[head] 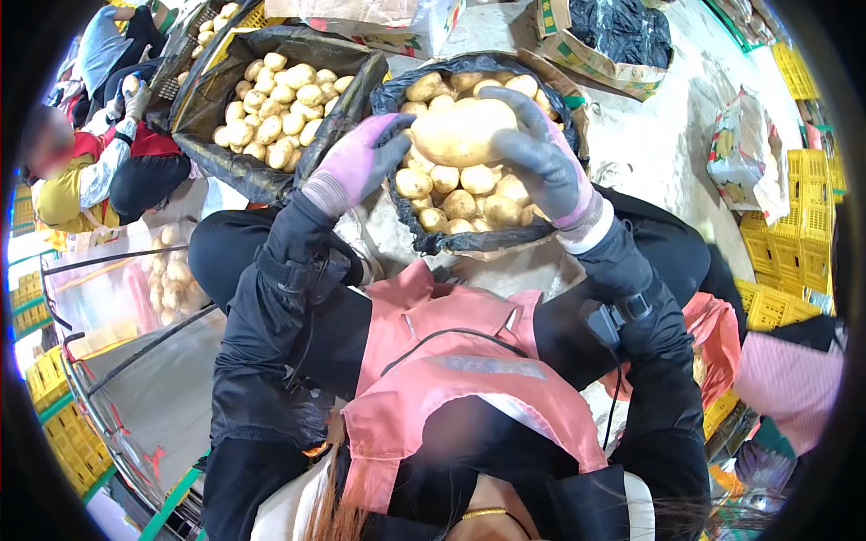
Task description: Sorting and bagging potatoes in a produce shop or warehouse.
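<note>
A large pale potato (464,132) is held up over a round container lined with black plastic (423,240). My right hand (547,152), in a pink and grey coated work glove, grips its right side with fingers over the top. On the potato's left, my left hand (369,152) in a matching glove has its fingertips at the edge; whether they press on it I cannot tell. Below lie several more potatoes (460,204) in the lined container, partly hidden by the held one and my hands.
Left of it stands a black-lined crate (233,159) of potatoes (281,101). Behind are cardboard boxes (609,57), one holding black plastic. A co-worker (81,172) sits at far left. A metal-framed cart (152,379) is at left; yellow crates (791,233) are stacked at right.
</note>
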A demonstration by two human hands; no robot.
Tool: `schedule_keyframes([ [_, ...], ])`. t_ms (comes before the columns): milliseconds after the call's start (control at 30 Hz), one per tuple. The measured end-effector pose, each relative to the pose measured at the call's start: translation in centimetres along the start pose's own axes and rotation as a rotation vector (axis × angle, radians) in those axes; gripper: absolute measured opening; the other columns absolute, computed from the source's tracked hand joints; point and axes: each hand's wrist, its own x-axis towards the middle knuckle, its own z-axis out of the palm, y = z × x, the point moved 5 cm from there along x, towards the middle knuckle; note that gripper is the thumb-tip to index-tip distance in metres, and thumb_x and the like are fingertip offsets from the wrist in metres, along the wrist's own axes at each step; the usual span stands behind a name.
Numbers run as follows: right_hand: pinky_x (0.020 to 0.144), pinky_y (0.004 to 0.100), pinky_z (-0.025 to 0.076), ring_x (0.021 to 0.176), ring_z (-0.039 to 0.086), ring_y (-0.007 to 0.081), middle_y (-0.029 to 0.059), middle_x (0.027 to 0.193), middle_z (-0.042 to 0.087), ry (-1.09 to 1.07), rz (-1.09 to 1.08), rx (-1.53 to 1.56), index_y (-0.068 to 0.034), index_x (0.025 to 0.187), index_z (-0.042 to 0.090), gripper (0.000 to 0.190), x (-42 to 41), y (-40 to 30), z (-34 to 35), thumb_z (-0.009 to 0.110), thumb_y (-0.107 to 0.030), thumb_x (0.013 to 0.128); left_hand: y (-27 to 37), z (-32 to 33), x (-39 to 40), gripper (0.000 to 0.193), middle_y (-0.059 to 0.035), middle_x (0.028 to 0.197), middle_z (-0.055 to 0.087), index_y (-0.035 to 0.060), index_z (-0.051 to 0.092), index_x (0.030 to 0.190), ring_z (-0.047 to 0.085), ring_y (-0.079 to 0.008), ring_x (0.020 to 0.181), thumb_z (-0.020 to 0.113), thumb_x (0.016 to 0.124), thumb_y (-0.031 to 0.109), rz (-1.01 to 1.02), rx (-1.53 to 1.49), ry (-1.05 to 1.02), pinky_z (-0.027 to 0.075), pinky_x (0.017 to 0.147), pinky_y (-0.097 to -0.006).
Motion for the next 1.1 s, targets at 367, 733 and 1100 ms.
schedule_keyframes([
  [367, 0.107, 0.0335, 0.038, 0.126, 0.047, 0.0185, 0.0102, 0.134, 0.052, 0.042, -0.088, -0.316, -0.001, 0.141, 0.042, 0.072, -0.3, 0.2, 0.2, 0.078, -0.015, 0.079, 3.5, -2.4, 1.6, 0.075, -0.0113, 0.136, 0.049, 0.0006, 0.044, 0.138, 0.048, -0.0206, 0.126, 0.08, 0.074, 0.015, -0.308, -1.218, -0.008, 0.039, 0.107, -0.0353],
  [733, 0.105, 0.0329, 0.041, 0.125, 0.049, 0.018, 0.0103, 0.135, 0.051, 0.071, -0.161, -0.442, -0.003, 0.142, 0.042, 0.067, -0.3, -0.6, -0.1, 0.074, -0.015, 0.084, 3.6, -1.7, 1.7, 0.066, -0.0103, 0.131, 0.055, 0.0018, 0.045, 0.138, 0.052, -0.0197, 0.122, 0.076, 0.081, 0.014, -0.23, -1.166, 0.041, 0.043, 0.102, -0.0339],
  [1100, 0.084, 0.0278, 0.05, 0.097, 0.06, 0.0137, 0.0083, 0.112, 0.064, 0.316, -0.185, -0.303, 0.0, 0.126, 0.056, 0.038, 1.3, -4.2, -3.9, 0.063, -0.019, 0.094, -12.4, 2.8, 13.6, 0.041, -0.0148, 0.115, 0.064, 0.003, 0.055, 0.126, 0.065, -0.022, 0.087, 0.064, 0.094, 0.026, -0.792, -1.98, 0.054, 0.056, 0.076, -0.03],
])
